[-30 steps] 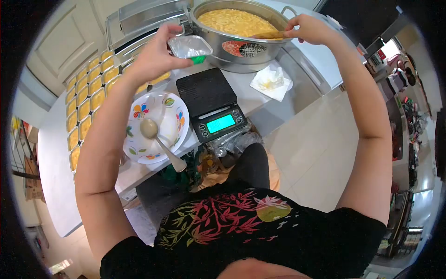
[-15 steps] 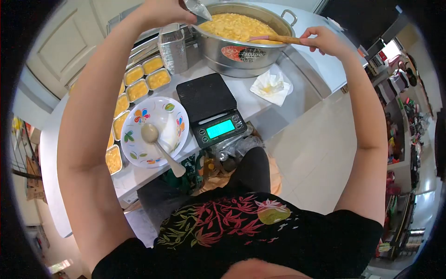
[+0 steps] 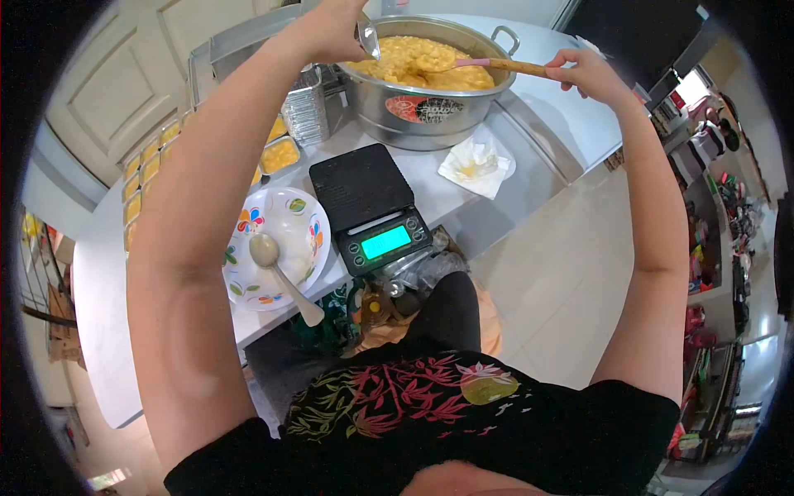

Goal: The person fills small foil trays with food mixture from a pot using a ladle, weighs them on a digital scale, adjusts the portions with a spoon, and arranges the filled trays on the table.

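A large metal pot (image 3: 430,124) holds a chunky yellow mixture (image 3: 413,54). My right hand (image 3: 585,74) is closed on the wooden handle of a spatula (image 3: 517,68), whose pinkish end rests in the mixture. At the pot's left rim, my left hand (image 3: 335,31) grips a small foil tray (image 3: 370,40), tilted and partly cut off by the frame's top. Below that hand stands a stack of foil trays (image 3: 306,112). Filled foil trays (image 3: 279,155) sit beside the stack, some hidden behind my left forearm.
A black digital scale (image 3: 362,188) with a lit display lies in front of the pot. Left of it, a flowered bowl (image 3: 294,215) contains a metal spoon (image 3: 285,285). A crumpled, stained tissue (image 3: 475,168) lies right of the scale. More filled trays (image 3: 141,186) stand at far left.
The spatula has dug into the mixture, which now slopes and is heaped on the left. My left hand and foil tray have shifted right along the rim. The view has tilted slightly.
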Action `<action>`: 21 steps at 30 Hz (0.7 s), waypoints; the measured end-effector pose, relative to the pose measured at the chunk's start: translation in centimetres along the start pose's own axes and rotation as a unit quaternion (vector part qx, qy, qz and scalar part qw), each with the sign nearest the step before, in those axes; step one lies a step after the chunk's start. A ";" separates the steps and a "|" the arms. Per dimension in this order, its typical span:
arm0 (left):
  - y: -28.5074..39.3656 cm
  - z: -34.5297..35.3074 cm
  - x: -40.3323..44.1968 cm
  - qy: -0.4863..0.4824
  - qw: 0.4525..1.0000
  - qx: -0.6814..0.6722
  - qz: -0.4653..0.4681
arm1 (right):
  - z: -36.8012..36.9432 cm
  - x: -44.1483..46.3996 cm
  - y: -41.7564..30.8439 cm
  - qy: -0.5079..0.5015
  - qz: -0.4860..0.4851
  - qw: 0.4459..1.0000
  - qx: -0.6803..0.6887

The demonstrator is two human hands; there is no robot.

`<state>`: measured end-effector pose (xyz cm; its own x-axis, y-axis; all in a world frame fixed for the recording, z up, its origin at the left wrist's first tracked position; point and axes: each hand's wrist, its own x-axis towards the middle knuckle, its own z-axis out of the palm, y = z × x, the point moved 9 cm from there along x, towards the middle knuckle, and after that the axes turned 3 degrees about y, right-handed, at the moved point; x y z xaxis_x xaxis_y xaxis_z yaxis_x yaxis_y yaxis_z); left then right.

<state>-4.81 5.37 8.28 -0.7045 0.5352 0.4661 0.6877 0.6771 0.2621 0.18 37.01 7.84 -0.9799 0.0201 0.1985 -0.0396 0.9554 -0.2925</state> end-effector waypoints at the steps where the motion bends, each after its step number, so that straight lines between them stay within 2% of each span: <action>1: 0.0 0.3 0.0 -0.002 1.000 0.001 0.003 | 0.0 0.1 0.2 -0.002 -0.003 1.000 -0.002; 21: -0.7 1.6 0.6 0.007 0.999 -0.030 0.009 | -0.6 0.2 1.8 0.012 -0.011 0.999 0.048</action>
<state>-6.01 5.98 7.02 -0.6892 0.5405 0.4825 0.7103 0.6356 0.3026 0.05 38.92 7.92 -0.9738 0.0065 0.2275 -0.0816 0.9231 -0.3759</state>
